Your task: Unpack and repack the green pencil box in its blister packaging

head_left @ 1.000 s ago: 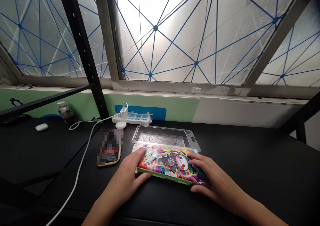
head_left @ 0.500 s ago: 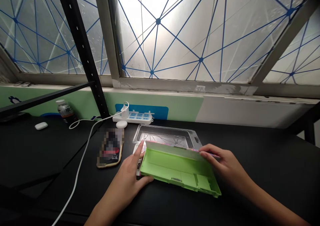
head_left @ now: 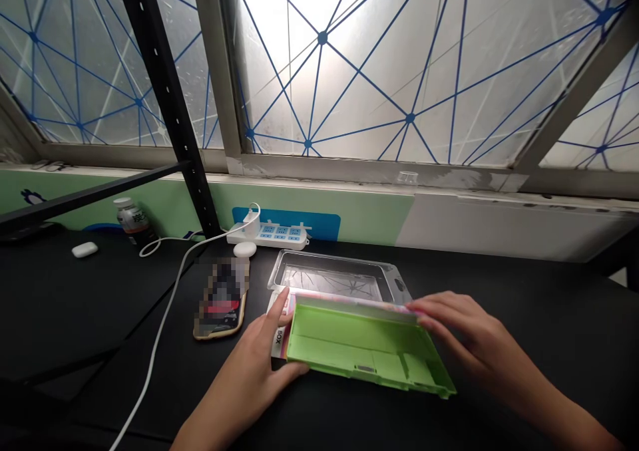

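A green pencil box (head_left: 364,354) lies open on the black desk (head_left: 524,344), its green inside facing up and its lid (head_left: 349,301) tipped back toward the window. My left hand (head_left: 254,364) grips the box's left end, thumb at the front and fingers behind. My right hand (head_left: 474,341) rests at the lid's right end with its fingers stretched out over the edge. A white paper insert (head_left: 278,334) with printed letters pokes out under the box's left end.
A clear plastic tray (head_left: 334,278) lies just behind the box. A phone (head_left: 221,298) lies to the left, beside a white cable (head_left: 160,331) running to a power strip (head_left: 269,235). A bottle (head_left: 130,221) and a white earbud case (head_left: 84,249) stand far left. A black shelf post (head_left: 170,105) rises behind.
The box was shut with its colourful lid up; the lid has swung open toward the window. My right hand moved from on top of the lid to its far right edge.
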A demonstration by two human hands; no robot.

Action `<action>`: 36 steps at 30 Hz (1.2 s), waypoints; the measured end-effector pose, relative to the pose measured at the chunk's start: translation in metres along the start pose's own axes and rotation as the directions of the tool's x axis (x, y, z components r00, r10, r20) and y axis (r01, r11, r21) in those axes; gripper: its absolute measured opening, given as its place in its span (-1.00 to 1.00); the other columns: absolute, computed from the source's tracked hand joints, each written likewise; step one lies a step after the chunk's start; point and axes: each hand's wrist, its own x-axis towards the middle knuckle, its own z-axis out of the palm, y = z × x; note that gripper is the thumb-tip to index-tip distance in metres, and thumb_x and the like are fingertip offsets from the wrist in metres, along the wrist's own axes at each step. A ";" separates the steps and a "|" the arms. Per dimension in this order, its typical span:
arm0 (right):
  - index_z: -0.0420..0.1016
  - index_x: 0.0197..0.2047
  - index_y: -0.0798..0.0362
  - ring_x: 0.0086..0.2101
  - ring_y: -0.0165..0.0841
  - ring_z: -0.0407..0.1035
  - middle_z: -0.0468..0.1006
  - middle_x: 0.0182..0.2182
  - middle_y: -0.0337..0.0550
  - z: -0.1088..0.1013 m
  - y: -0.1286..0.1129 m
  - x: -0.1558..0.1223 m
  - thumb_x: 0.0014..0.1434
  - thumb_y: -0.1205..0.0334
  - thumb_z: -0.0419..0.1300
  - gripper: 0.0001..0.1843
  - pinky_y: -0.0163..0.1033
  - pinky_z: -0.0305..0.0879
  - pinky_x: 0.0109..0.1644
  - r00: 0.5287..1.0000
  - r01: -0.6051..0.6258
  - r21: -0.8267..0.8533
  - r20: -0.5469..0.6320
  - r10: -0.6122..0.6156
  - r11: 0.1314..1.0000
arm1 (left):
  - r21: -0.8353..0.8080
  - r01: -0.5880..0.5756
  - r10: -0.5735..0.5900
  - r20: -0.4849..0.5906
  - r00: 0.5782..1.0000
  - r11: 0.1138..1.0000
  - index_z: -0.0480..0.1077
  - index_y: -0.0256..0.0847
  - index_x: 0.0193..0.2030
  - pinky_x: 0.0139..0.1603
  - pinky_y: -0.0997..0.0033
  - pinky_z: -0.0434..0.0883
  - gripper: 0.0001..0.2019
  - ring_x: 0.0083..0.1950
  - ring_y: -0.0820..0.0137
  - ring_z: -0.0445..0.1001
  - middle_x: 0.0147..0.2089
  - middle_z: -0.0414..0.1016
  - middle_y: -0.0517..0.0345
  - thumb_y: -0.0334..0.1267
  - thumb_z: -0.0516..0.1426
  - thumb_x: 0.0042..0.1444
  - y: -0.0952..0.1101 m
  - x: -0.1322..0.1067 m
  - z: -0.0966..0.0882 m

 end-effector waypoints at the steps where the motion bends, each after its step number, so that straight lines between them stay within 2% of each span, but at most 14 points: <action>1: 0.55 0.08 -0.19 -0.10 -0.16 0.52 0.64 -0.05 -0.17 0.001 -0.004 -0.007 0.35 0.04 0.10 -0.69 -0.05 0.46 -0.06 0.997 0.070 -0.022 0.031 -0.070 0.997 | 0.000 0.001 -0.001 -0.003 1.000 1.000 -0.30 0.17 0.51 0.27 0.11 0.32 -0.04 0.32 0.14 0.35 0.27 0.42 0.06 -0.23 0.25 0.16 0.000 0.000 0.000; 4: 0.39 0.27 -0.16 -0.02 -0.08 0.50 0.57 0.09 -0.09 0.012 -0.014 -0.027 0.21 -0.11 0.26 -0.41 0.00 0.48 -0.01 0.967 0.244 -0.092 0.097 -0.235 0.965 | 0.009 -0.012 0.012 -0.014 1.000 1.000 -0.26 0.13 0.51 0.27 0.13 0.33 -0.08 0.30 0.15 0.38 0.26 0.43 0.04 -0.23 0.23 0.17 -0.001 -0.001 0.000; 6: 0.30 0.33 -0.10 0.03 -0.04 0.48 0.53 0.15 0.00 0.021 -0.016 -0.038 0.15 -0.17 0.30 -0.25 0.01 0.49 0.01 0.966 0.253 -0.117 0.079 -0.245 0.960 | 0.020 -0.032 0.032 -0.020 0.999 0.999 -0.24 0.12 0.51 0.27 0.14 0.33 -0.11 0.29 0.16 0.39 0.25 0.45 0.06 -0.23 0.22 0.19 -0.002 -0.002 0.000; 9: 0.29 0.33 -0.11 0.08 -0.08 0.45 0.51 0.16 -0.02 0.029 -0.014 -0.048 0.21 0.00 0.30 -0.35 -0.03 0.48 0.07 0.982 0.185 -0.067 0.038 -0.183 0.980 | 0.037 -0.058 0.060 -0.035 0.998 0.998 -0.18 0.11 0.50 0.25 0.17 0.36 -0.18 0.27 0.17 0.41 0.23 0.46 0.07 -0.19 0.19 0.22 -0.004 -0.004 -0.001; 12: 0.33 0.26 -0.12 0.03 -0.16 0.49 0.56 0.09 -0.07 0.024 -0.013 -0.044 0.24 0.13 0.26 -0.47 -0.13 0.49 0.06 0.996 0.081 0.086 0.025 -0.083 0.993 | 0.065 -0.109 0.113 -0.066 0.991 0.992 0.05 0.09 0.44 0.25 0.16 0.35 -0.36 0.28 0.14 0.38 0.29 0.41 0.06 -0.11 0.16 0.27 -0.003 -0.004 -0.003; 15: 0.41 0.12 -0.08 -0.08 -0.20 0.53 0.60 -0.03 -0.10 0.012 -0.016 -0.028 0.27 0.11 0.20 -0.64 -0.21 0.51 -0.05 0.991 -0.094 0.244 0.113 0.068 0.965 | 0.067 -0.126 0.132 -0.093 0.987 0.990 0.27 0.00 0.30 0.23 0.14 0.36 -0.53 0.26 0.10 0.39 0.26 0.41 0.01 -0.04 0.15 0.28 -0.001 -0.001 -0.004; 18: 0.46 0.02 -0.06 -0.17 -0.23 0.53 0.60 -0.12 -0.12 0.004 -0.020 -0.007 0.32 0.03 0.13 -0.72 -0.22 0.50 -0.16 0.957 -0.233 0.327 0.244 0.156 0.916 | 0.044 -0.121 0.126 -0.125 0.984 0.992 0.35 -0.08 0.15 0.15 0.18 0.39 -0.68 0.17 0.13 0.42 0.14 0.46 -0.02 -0.06 0.08 0.34 0.000 0.003 -0.005; 20: 0.48 0.00 -0.05 -0.19 -0.22 0.51 0.59 -0.15 -0.11 0.005 -0.021 0.005 0.35 -0.01 0.08 -0.70 -0.20 0.47 -0.17 0.955 -0.241 0.307 0.246 0.167 0.921 | 0.056 -0.119 0.126 -0.141 0.982 0.991 0.36 -0.11 0.08 0.14 0.16 0.37 -0.72 0.14 0.13 0.41 0.11 0.44 -0.03 -0.05 0.04 0.36 0.001 0.005 -0.004; 24: 0.53 -0.10 -0.05 -0.19 -0.20 0.46 0.55 -0.17 -0.07 0.018 -0.027 0.014 0.40 0.02 -0.01 -0.67 -0.06 0.37 -0.11 0.979 -0.119 0.098 0.176 0.101 0.988 | 0.115 -0.074 0.083 -0.079 0.993 0.991 0.41 -0.12 -0.12 0.10 0.09 0.35 -0.68 0.03 0.12 0.42 -0.03 0.47 0.00 0.03 -0.03 0.39 0.002 0.008 -0.003; 27: 0.51 -0.08 -0.02 -0.18 -0.17 0.44 0.56 -0.17 -0.05 0.028 -0.037 0.013 0.40 0.03 0.01 -0.70 0.00 0.31 -0.08 0.984 -0.051 -0.013 0.168 0.052 0.999 | 0.143 -0.042 0.050 -0.055 0.997 0.989 0.40 -0.13 -0.22 0.07 0.08 0.34 -0.61 -0.02 0.13 0.43 -0.09 0.47 0.02 0.05 -0.09 0.40 0.004 0.009 0.000; 29: 0.48 -0.02 -0.01 -0.15 -0.15 0.44 0.56 -0.13 -0.03 0.032 -0.047 0.012 0.39 0.03 0.04 -0.71 0.03 0.28 -0.04 0.985 -0.029 -0.039 0.170 0.035 0.999 | 0.135 -0.031 0.040 -0.065 0.997 0.990 0.41 -0.14 -0.16 0.10 0.07 0.32 -0.59 0.01 0.11 0.42 -0.05 0.47 0.00 0.05 -0.12 0.41 0.004 0.009 0.002; 31: 0.45 0.03 -0.01 -0.10 -0.14 0.43 0.56 -0.09 -0.02 0.033 -0.057 0.014 0.39 0.07 0.04 -0.72 0.03 0.27 -0.02 0.984 -0.021 -0.041 0.175 0.028 0.999 | 0.098 -0.018 0.026 -0.083 0.996 0.995 0.39 -0.16 0.04 0.18 0.04 0.28 -0.58 0.12 0.08 0.39 0.07 0.46 -0.04 0.07 -0.10 0.40 0.004 0.008 0.005; 34: 0.44 0.06 0.01 -0.07 -0.11 0.40 0.53 -0.06 0.01 0.036 -0.072 0.021 0.38 0.07 0.07 -0.70 0.03 0.29 -0.01 0.979 -0.031 -0.037 0.200 0.038 0.999 | -0.016 0.023 -0.024 -0.056 0.998 1.000 0.14 -0.15 0.38 0.30 0.05 0.21 -0.44 0.30 0.07 0.28 0.26 0.36 -0.08 0.10 -0.07 0.38 0.003 0.004 0.007; 36: 0.47 0.02 0.04 -0.10 -0.09 0.39 0.51 -0.10 0.02 0.040 -0.078 0.026 0.37 0.04 0.08 -0.69 0.04 0.32 -0.04 0.974 -0.057 -0.043 0.217 0.065 0.997 | -0.096 0.044 -0.045 -0.005 0.999 0.994 -0.05 -0.12 0.48 0.33 0.07 0.19 -0.31 0.36 0.08 0.23 0.34 0.29 -0.08 0.11 0.02 0.33 0.002 0.000 0.008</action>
